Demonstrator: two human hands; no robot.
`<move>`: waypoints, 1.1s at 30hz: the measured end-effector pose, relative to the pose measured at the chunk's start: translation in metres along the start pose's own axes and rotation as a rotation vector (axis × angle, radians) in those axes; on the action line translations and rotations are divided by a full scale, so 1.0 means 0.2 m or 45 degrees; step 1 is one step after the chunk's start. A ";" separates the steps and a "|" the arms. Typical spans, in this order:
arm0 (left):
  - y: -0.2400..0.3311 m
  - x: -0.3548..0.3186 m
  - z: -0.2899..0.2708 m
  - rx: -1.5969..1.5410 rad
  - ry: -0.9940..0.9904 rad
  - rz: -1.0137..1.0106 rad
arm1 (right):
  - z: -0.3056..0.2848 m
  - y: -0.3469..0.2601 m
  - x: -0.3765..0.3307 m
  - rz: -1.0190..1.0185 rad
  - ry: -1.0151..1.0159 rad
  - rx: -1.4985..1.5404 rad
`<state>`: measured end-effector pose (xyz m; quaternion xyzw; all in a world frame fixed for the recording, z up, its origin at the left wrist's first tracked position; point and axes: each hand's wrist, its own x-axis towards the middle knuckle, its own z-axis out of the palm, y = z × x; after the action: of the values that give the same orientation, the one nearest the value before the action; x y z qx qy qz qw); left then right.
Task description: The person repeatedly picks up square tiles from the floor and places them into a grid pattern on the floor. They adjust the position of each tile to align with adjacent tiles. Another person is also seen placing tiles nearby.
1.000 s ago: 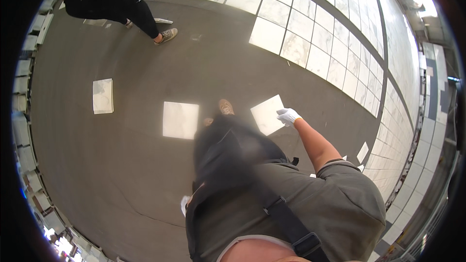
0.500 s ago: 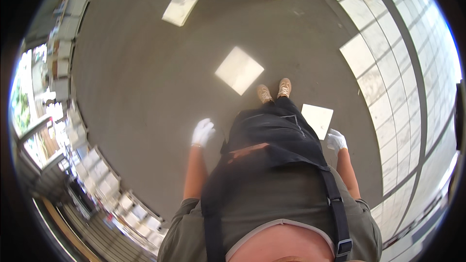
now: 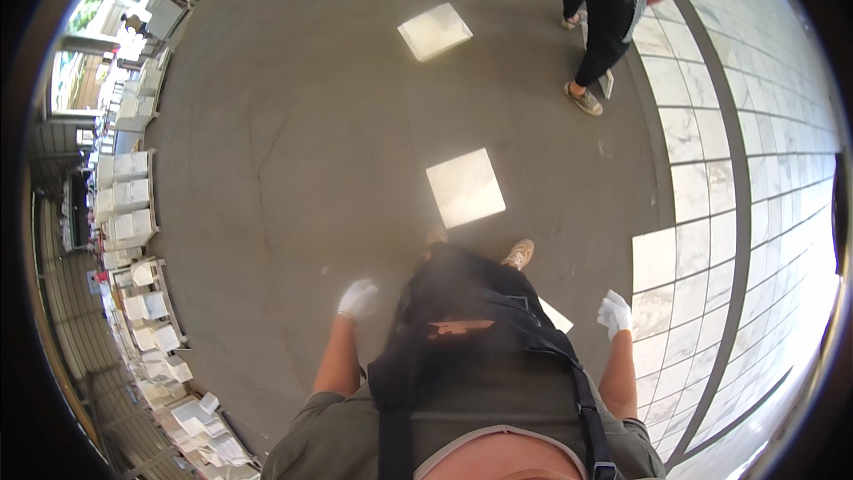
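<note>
My left hand (image 3: 359, 300), in a white glove, hangs beside my dark apron (image 3: 462, 302) over the grey floor. It is a little blurred, with loose fingers slightly apart and nothing seen in them. On the other side, my right hand (image 3: 615, 313), also white-gloved, has its fingers curled in and no object showing. A square white tile (image 3: 466, 188) lies on the floor just ahead of my feet. Part of another white tile (image 3: 556, 315) shows between my apron and right hand. Neither hand appears to touch a tile.
Another person (image 3: 613, 18) stands at the upper right, beside thin white slabs (image 3: 607, 83). Farther ahead lies a white tile stack (image 3: 435, 32). Marbled tiles in rows (image 3: 689, 178) cover the floor on the right. Racks of pale slabs (image 3: 133, 196) line the left side.
My view has turned, and my feet are farther apart. More of the other person shows. The tile by my right hand is now mostly hidden behind my apron.
</note>
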<state>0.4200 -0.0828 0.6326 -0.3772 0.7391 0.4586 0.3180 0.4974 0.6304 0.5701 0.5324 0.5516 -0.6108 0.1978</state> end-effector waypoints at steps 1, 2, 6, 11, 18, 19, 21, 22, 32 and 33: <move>0.02 0.01 -0.02 -0.051 0.024 -0.005 | 0.08 -0.04 0.00 -0.011 -0.015 -0.008; 0.06 0.06 -0.05 -0.059 -0.006 0.073 | 0.16 -0.07 -0.01 -0.018 -0.028 -0.015; 0.30 0.26 -0.18 -0.593 -0.160 0.067 | 0.50 -0.13 -0.08 0.046 -0.169 0.136; 0.73 0.68 -0.33 -0.539 -0.220 0.031 | 1.09 -0.23 -0.02 0.043 -0.125 -0.032; 0.88 1.44 -0.29 -0.495 -0.385 -0.185 | 1.94 -0.20 0.39 0.116 -0.278 -0.546; 0.83 1.49 -0.26 -0.513 -0.397 -0.251 | 2.05 -0.17 0.52 0.125 -0.302 -0.677; 0.76 1.58 -0.18 -0.572 -0.420 -0.306 | 2.22 -0.16 0.79 -0.034 -0.462 -0.893; 0.72 1.60 -0.15 -0.576 -0.413 -0.345 | 2.30 -0.14 0.88 0.040 -0.452 -0.764; 0.95 1.51 -0.33 -0.979 -0.338 -0.183 | 2.70 -0.75 0.48 0.118 -0.483 -0.479; 1.01 1.54 -0.40 -0.995 -0.325 -0.172 | 2.71 -0.88 0.42 0.068 -0.426 -0.382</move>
<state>0.0807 -0.1793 0.4997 -0.4574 0.4376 0.7258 0.2694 0.0872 0.2344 0.4837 0.4029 0.5814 -0.5963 0.3796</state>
